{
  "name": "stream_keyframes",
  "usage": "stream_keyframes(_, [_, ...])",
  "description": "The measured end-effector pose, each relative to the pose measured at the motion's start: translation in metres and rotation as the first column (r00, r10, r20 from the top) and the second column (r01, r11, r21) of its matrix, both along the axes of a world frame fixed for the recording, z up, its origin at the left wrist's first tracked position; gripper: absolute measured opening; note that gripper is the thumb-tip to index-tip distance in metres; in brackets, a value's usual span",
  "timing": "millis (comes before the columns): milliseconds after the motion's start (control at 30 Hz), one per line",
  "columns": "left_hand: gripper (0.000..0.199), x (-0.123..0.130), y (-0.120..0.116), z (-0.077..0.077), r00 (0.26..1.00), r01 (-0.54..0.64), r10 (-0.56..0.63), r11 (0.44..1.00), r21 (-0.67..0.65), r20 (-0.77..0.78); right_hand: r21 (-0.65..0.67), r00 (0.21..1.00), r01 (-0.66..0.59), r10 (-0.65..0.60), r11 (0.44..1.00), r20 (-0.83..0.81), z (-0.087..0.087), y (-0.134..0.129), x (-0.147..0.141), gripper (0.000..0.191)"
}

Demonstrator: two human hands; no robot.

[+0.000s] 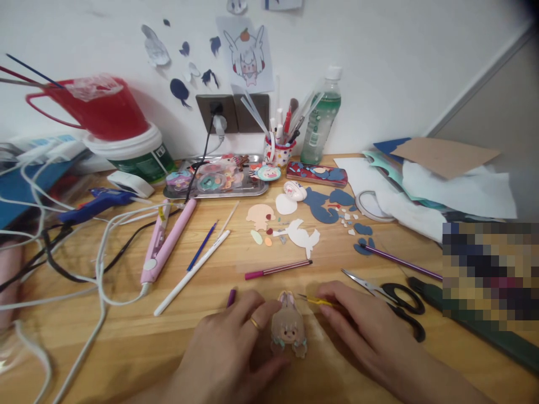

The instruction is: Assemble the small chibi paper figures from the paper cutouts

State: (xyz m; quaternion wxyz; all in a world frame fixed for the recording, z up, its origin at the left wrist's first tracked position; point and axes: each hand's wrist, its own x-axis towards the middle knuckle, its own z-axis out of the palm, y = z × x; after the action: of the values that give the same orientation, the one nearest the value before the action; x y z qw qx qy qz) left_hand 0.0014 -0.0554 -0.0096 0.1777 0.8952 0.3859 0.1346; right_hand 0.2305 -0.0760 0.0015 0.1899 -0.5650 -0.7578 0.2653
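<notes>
Your left hand (231, 342) rested on the wooden table (126, 359), a ring on one finger, at the left side of a small flat figure (287, 331). The fingers were bent, with the index fingertip at the base of the figure's ears and the thumb extended near its lower edge; whether this hand gripped the figure or only steadied it, you could not tell. The figure lay at the near side of the table, between your two hands, with its long ears pointing away from you.

Your right hand (364, 320) was closed on a thin yellow tool (314, 300), pinched between thumb and index finger. The tool's dark, narrow tip pointed left, just beside the ears; contact between tip and figure could not be confirmed.

A purple cap (231, 298) lay just beyond your left hand. A magenta pen (278, 270) lay crosswise beyond the figure. Open scissors (382, 292) with black handles lay beside your right hand, below a purple pen (400, 261).

Farther back were a white cut-out (301, 237), blue-grey cut paper (322, 207) and a metal tray (227, 196) holding finished-looking pieces. A cup (280, 152) of pens and a bottle (321, 123) stood near the wall. To the left lay a white stick (191, 273) and a pink hair straightener (172, 241).
</notes>
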Motion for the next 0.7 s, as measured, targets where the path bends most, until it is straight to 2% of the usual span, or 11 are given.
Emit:
stream_keyframes(133, [0.05, 0.002, -0.0007, -0.0008, 0.996, -0.016, 0.014, 1.0, -0.022, -0.087, 0.026, 0.992, -0.048, 0.044, 0.999, 0.116, -0.0099, -0.0015, 0.001, 0.011])
stream_keyframes(267, [0.049, 0.0031, -0.0014, -0.0015, 0.994, -0.011, 0.007, 0.999, -0.04, -0.107, 0.174, 0.98, -0.118, 0.086, 0.978, 0.18, -0.0121, 0.0005, 0.0004, 0.013])
stream_keyframes(367, [0.048, 0.0032, -0.0021, -0.0034, 0.996, -0.012, 0.009, 1.0, -0.028, -0.094, 0.231, 0.97, -0.159, 0.108, 0.96, 0.217, -0.0101, 0.0012, -0.0009, 0.013])
stream_keyframes(500, [0.051, 0.0042, -0.002, -0.0045, 0.995, -0.003, 0.003, 1.0, -0.002, -0.1, 0.27, 0.966, -0.183, 0.121, 0.945, 0.228, -0.0093, 0.0008, -0.0013, 0.013])
stream_keyframes(700, [0.054, 0.0102, -0.0003, -0.0012, 0.985, 0.003, -0.011, 0.999, -0.047, -0.173, 0.312, 0.976, -0.177, 0.126, 0.933, 0.178, -0.0124, 0.0012, -0.0004, 0.011])
